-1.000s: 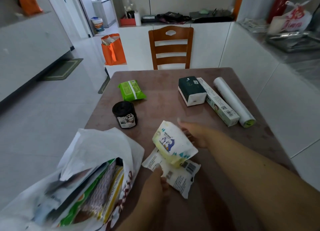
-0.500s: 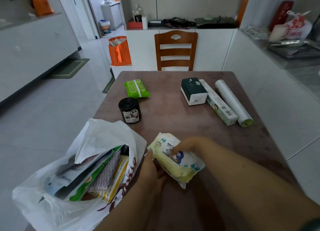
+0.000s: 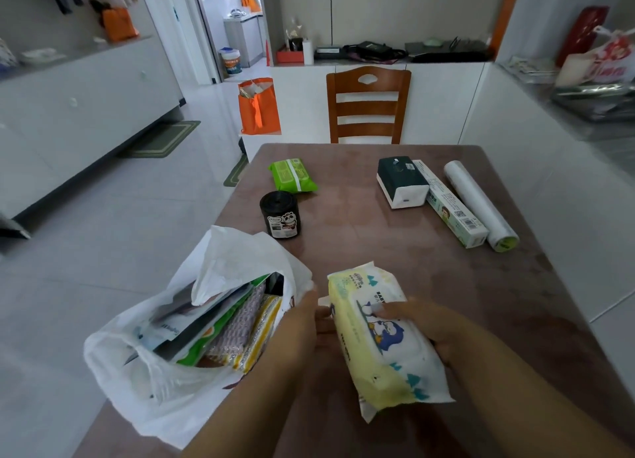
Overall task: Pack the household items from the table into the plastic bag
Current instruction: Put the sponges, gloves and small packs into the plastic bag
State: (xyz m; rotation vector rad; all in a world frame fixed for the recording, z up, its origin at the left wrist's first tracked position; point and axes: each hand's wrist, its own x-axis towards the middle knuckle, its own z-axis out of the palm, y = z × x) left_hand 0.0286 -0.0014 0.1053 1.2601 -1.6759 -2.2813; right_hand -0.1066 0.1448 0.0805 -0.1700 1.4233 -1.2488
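The right hand (image 3: 422,327) grips a pack of baby wipes (image 3: 381,337) from its right side, thumb laid across the printed front; the fingers behind the pack are hidden. The pack is lifted over the near part of the table (image 3: 395,251), tilted, just beside the mouth of the white plastic bag (image 3: 147,371). The left hand (image 3: 305,316) is at the bag's rim beside the pack's left edge; whether it pinches the plastic or touches the pack cannot be told, as its fingers are mostly out of sight. The bag lies at the table's near left corner, hanging over the edge, its mouth open toward the hands. Inside are several flat packets pressed together, their labels too blurred to read. Toward the far left edge lies a green wipes pack (image 3: 292,175), and nearer, a black roll with a panda label (image 3: 281,215). By the far right edge sit a dark tissue pack (image 3: 402,182), a long box (image 3: 450,203) and a white film roll (image 3: 481,205) side by side.
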